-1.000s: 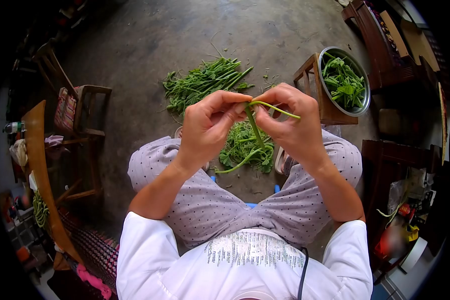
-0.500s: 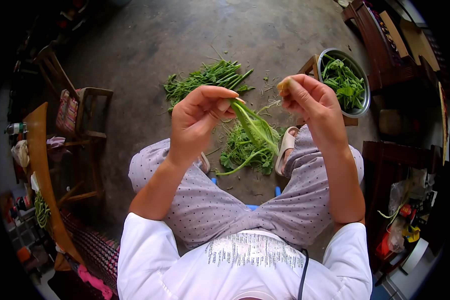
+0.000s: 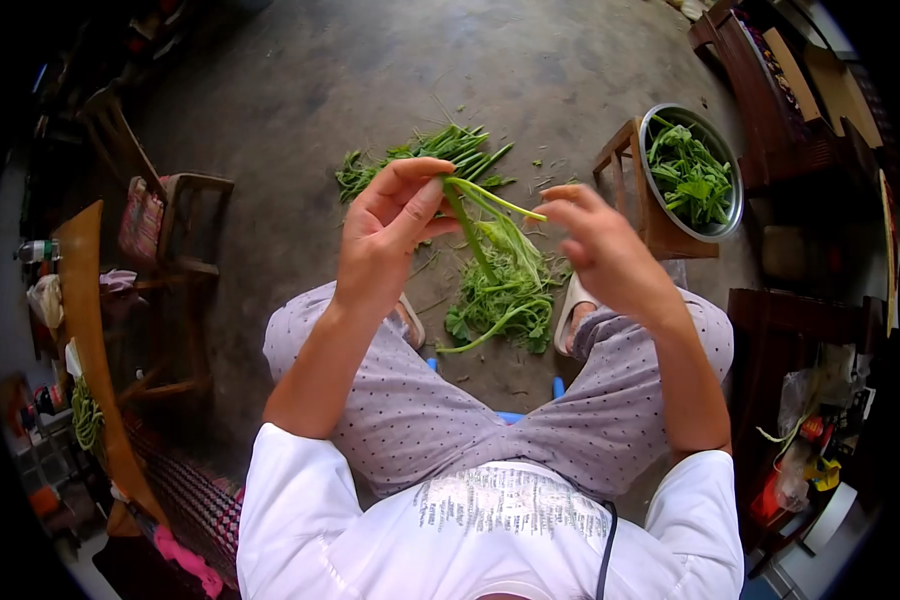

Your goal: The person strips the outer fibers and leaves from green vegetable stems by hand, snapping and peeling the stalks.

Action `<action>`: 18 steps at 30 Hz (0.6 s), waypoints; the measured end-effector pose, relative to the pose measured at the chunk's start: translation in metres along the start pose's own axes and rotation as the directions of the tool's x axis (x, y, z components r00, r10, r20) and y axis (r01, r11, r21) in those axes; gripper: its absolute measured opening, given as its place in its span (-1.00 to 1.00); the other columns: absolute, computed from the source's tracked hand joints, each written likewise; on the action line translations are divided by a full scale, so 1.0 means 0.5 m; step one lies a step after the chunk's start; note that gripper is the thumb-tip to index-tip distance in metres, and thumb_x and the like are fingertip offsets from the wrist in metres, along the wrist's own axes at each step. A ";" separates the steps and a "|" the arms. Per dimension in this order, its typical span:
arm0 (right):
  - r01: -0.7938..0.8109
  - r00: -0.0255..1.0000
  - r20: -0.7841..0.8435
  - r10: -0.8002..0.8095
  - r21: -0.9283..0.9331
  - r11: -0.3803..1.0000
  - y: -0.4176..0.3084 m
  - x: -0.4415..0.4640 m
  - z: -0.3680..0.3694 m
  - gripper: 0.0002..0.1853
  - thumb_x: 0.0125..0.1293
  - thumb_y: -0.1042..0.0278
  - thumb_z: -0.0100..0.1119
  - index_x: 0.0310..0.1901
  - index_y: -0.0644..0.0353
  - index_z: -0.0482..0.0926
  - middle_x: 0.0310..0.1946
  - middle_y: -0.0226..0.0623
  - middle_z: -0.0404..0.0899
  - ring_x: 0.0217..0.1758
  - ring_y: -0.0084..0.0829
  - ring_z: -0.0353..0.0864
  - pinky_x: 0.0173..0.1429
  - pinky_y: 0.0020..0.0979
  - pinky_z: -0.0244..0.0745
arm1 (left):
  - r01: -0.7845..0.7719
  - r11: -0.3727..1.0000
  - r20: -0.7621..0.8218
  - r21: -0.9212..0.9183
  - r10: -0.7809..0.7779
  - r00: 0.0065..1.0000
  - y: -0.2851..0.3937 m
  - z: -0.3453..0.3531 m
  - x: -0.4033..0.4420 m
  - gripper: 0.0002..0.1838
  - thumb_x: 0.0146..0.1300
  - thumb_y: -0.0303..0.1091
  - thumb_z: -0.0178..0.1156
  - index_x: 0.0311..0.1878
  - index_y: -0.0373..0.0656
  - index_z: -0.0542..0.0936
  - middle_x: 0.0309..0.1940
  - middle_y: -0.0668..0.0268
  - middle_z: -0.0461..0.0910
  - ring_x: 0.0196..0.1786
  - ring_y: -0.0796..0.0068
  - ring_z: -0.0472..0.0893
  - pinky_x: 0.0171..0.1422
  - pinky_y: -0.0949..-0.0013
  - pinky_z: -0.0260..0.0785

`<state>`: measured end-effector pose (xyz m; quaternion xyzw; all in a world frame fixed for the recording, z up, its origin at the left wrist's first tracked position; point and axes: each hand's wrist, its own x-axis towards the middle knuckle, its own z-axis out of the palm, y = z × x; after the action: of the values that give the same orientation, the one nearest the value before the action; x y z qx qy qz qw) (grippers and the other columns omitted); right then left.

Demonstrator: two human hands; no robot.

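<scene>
Held out in front of the body, between the two hands: a leafy green stalk (image 3: 467,222), pinched near its upper end by thumb and fingers of the left hand (image 3: 385,225). Bent away from the pinch toward the right hand (image 3: 615,255), a thin pale stem (image 3: 500,202), with its free end close by the fingertips; cannot tell whether touching. Right hand blurred, fingers loosely spread with the thumb apart, nothing visibly gripped. On the stalk, a pale, limp leaf hanging down between the hands, so probably only partly stripped as yet.

Below and between the hands, on the concrete floor (image 3: 270,130), a tangled heap of trimmings (image 3: 500,325), curly and stringy, with a few leaves mixed in. Just beside it, under the right hand, a light slipper (image 3: 573,297).

Just beyond the left hand, a bunch of long stalks (image 3: 465,150), leaves on and apparently unworked: a fair amount left, by the look of it. Beyond the right hand and farther right, a metal basin (image 3: 736,195) on a wooden stool (image 3: 670,238), well filled with leafy pieces (image 3: 692,175), seemingly the finished share. Well off to the left of the left hand, a wooden chair (image 3: 200,185).
</scene>
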<state>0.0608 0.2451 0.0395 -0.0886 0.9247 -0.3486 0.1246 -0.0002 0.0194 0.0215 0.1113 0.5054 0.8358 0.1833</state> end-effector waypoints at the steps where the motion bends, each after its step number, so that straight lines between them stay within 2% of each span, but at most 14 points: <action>1: 0.013 0.999 0.051 -0.005 -0.161 0.987 0.008 -0.004 0.015 -0.43 -0.01 0.79 0.01 0.07 0.04 0.46 0.19 -0.10 0.29 0.16 -0.13 0.39 0.24 -0.12 0.24 | 0.000 1.000 0.022 -0.001 0.000 1.000 -0.002 0.002 0.001 -0.79 0.34 -0.44 0.03 0.00 -0.26 0.46 -0.15 0.21 0.57 -0.12 0.53 0.59 -0.03 0.46 0.53; 2: 0.074 0.995 0.094 -0.046 -0.316 0.946 0.023 -0.008 0.044 -0.40 -0.06 0.77 0.02 0.07 0.02 0.47 0.21 -0.15 0.27 0.22 -0.16 0.34 0.24 0.04 0.15 | 0.015 1.000 -0.024 0.006 -0.014 1.000 -0.004 0.004 -0.001 -0.79 0.33 -0.43 0.05 -0.01 -0.25 0.47 -0.16 0.25 0.57 -0.12 0.53 0.59 -0.04 0.45 0.51; 3: 0.132 0.986 0.147 -0.075 -0.433 0.891 0.044 -0.010 0.078 -0.48 -0.03 0.67 0.10 0.05 0.09 0.47 0.14 -0.15 0.31 0.21 -0.16 0.33 0.19 0.07 0.18 | 0.028 1.000 -0.063 0.011 -0.027 0.998 -0.008 0.014 0.009 -0.79 0.33 -0.41 0.06 -0.01 -0.23 0.49 -0.17 0.29 0.57 -0.11 0.54 0.58 -0.04 0.45 0.50; 4: 0.140 0.965 0.260 -0.011 -0.484 0.864 0.046 -0.009 0.093 -0.57 -0.01 0.54 0.15 -0.01 0.13 0.49 0.06 -0.14 0.37 0.14 -0.16 0.37 0.14 0.05 0.21 | 0.031 0.999 -0.021 0.005 -0.031 0.999 -0.013 0.035 0.028 -0.79 0.33 -0.41 0.06 -0.01 -0.23 0.49 -0.17 0.29 0.57 -0.11 0.54 0.58 -0.04 0.45 0.50; 5: 0.121 0.947 0.318 0.044 -0.480 0.869 0.039 -0.010 0.102 -0.60 -0.02 0.57 0.12 -0.06 0.15 0.49 -0.10 -0.18 0.43 0.10 -0.20 0.39 0.08 -0.11 0.27 | 0.068 0.997 -0.051 -0.023 -0.069 0.996 -0.022 0.054 0.044 -0.78 0.32 -0.40 0.07 -0.01 -0.24 0.48 -0.16 0.28 0.57 -0.11 0.54 0.58 -0.04 0.46 0.50; 7: 0.162 0.928 0.371 0.016 -0.443 0.882 0.056 -0.005 0.141 -0.68 0.01 0.51 0.11 -0.12 0.16 0.48 -0.14 -0.21 0.45 0.02 -0.20 0.45 -0.01 -0.11 0.31 | 0.116 0.993 -0.076 -0.016 -0.117 0.990 -0.034 0.120 0.081 -0.75 0.31 -0.37 0.11 -0.01 -0.29 0.48 -0.13 0.21 0.56 -0.08 0.49 0.58 0.02 0.45 0.49; 9: 0.156 0.930 0.367 0.010 -0.418 0.895 0.065 0.000 0.180 -0.73 0.03 0.48 0.10 -0.15 0.15 0.49 -0.18 -0.23 0.48 -0.02 -0.21 0.47 -0.02 -0.11 0.31 | 0.152 0.987 0.061 -0.057 -0.149 0.987 -0.059 0.205 0.147 -0.66 0.32 -0.39 0.08 0.11 -0.32 0.40 -0.02 0.13 0.51 0.02 0.37 0.55 0.21 0.39 0.39; 11: 0.171 0.935 0.355 -0.021 -0.398 0.901 0.070 0.012 0.206 -0.77 0.05 0.45 0.10 -0.19 0.13 0.50 -0.22 -0.25 0.50 -0.06 -0.21 0.50 -0.03 -0.11 0.32 | 0.232 0.972 0.216 -0.038 -0.218 0.952 -0.101 0.277 0.220 -0.53 0.30 -0.31 0.13 0.20 -0.34 0.32 0.07 0.06 0.43 0.05 0.31 0.53 0.23 0.36 0.37; 12: 0.157 0.929 0.370 0.005 -0.406 0.901 0.075 0.015 0.216 -0.79 0.06 0.44 0.09 -0.21 0.12 0.50 -0.27 -0.27 0.52 -0.09 -0.22 0.51 -0.05 -0.11 0.33 | 0.232 0.972 0.228 -0.036 -0.218 0.949 -0.127 0.281 0.257 -0.53 0.30 -0.31 0.13 0.20 -0.34 0.32 0.07 0.06 0.43 0.05 0.31 0.53 0.23 0.36 0.37; 14: 0.134 0.919 0.392 0.042 -0.411 0.902 0.086 0.018 0.217 -0.82 0.08 0.42 0.08 -0.23 0.10 0.50 -0.31 -0.29 0.55 -0.12 -0.23 0.53 -0.06 -0.12 0.34 | 0.253 0.930 0.109 0.268 -0.290 0.951 -0.212 0.271 0.319 -0.38 0.25 -0.21 0.19 0.26 -0.36 0.24 0.14 0.07 0.38 0.05 0.31 0.52 0.23 0.36 0.35; 16: 0.167 0.932 0.362 0.011 -0.454 0.875 0.091 0.021 0.233 -0.81 0.08 0.43 0.09 -0.22 0.11 0.50 -0.34 -0.29 0.57 -0.09 -0.24 0.51 -0.08 -0.11 0.34 | 0.228 0.910 0.050 0.345 -0.260 0.964 -0.252 0.186 0.353 -0.39 0.20 -0.19 0.26 0.23 -0.31 0.33 0.11 0.11 0.43 0.05 0.32 0.52 0.19 0.36 0.35; 18: 0.208 0.924 0.379 -0.051 -0.386 0.899 0.104 0.028 0.235 -0.81 0.09 0.43 0.09 -0.21 0.12 0.50 -0.32 -0.29 0.57 -0.06 -0.24 0.49 -0.06 -0.10 0.32 | 0.237 0.825 -0.128 0.512 -0.200 0.971 -0.296 0.046 0.365 -0.49 0.12 -0.38 0.23 0.17 -0.23 0.42 0.09 0.11 0.47 0.02 0.33 0.54 0.08 0.35 0.38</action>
<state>0.0778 0.2070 -0.0827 -0.2378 0.9310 -0.1276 0.2457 -0.1287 0.1766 -0.0988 0.0696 0.7293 0.6432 0.2229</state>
